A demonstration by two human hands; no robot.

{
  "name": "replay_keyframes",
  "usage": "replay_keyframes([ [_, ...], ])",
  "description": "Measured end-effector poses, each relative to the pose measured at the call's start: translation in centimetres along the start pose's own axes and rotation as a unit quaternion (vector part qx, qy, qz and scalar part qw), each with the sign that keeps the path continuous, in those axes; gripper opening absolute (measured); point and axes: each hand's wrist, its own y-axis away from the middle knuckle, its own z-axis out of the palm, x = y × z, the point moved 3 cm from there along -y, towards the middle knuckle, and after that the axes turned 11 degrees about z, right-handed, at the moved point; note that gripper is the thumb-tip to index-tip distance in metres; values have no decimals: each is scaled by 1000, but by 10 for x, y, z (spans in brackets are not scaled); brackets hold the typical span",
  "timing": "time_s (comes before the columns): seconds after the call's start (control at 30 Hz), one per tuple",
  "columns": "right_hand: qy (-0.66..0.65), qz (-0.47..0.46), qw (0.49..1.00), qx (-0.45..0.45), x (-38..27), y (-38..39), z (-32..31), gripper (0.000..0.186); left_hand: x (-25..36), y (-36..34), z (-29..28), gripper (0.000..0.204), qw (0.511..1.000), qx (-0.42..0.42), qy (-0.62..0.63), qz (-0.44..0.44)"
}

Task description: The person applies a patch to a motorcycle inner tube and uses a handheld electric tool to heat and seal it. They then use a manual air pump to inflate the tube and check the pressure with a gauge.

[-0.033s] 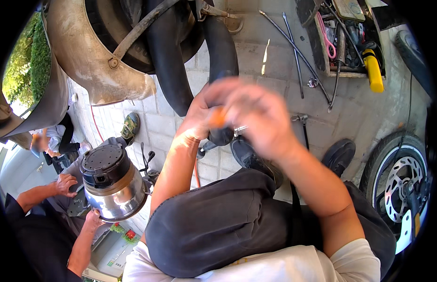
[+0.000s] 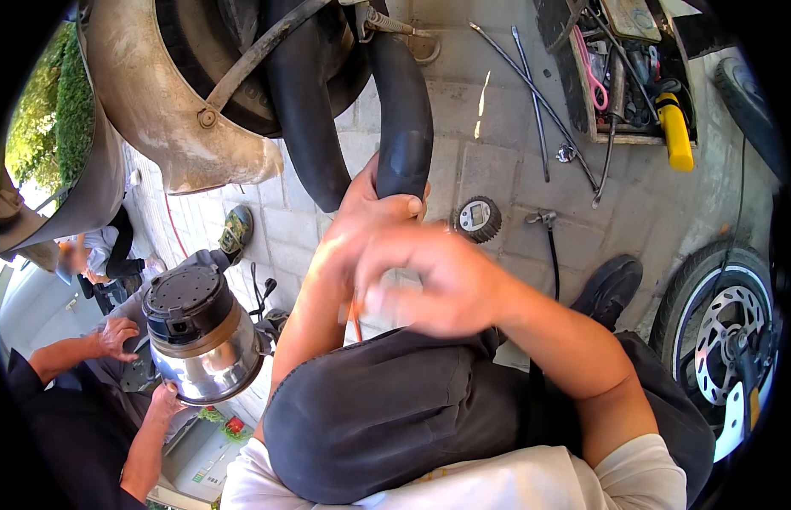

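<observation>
A black rubber inner tube (image 2: 406,110) hangs down from the raised wheel in a curved loop. My left hand (image 2: 374,200) is closed around its lower right end, thumb across the front. A paler, smooth patch shows on the tube just above that hand. Nearer to me, my right hand (image 2: 438,285) overlaps my left wrist in the view, apart from the tube. Motion smears its bent fingers, so whether it holds anything is hidden. On the paving right of the tube lies a round gauge (image 2: 476,218) with a ribbed black rim.
Metal rods (image 2: 540,102) lie on the paving beside a toolbox (image 2: 595,136) with a yellow-handled tool (image 2: 674,132). An air hose fitting (image 2: 542,218) is near my foot. A wheel with a brake disc (image 2: 719,331) stands right. At left another person holds a steel canister (image 2: 204,361).
My right hand has moved down, away from the tube, uncovering the gauge. The orange thing between my hands is out of sight. My left hand is now closed around the tube's end.
</observation>
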Motion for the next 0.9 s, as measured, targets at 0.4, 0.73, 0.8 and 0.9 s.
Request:
replay_keyframes([
  [0.4,76,-52,988,-126,1,18,41,10,12,14,7,71,997,-32,34,64],
  [0.73,183,-53,965,-183,-5,11,43,7,11,12,1,60,997,-31,42,54],
  [0.8,138,-99,984,-59,0,7,31,8,9,13,0,60,997,-29,52,46],
  [0.9,-26,-47,980,192,5,-11,-23,9,6,17,-4,61,995,33,71,69],
])
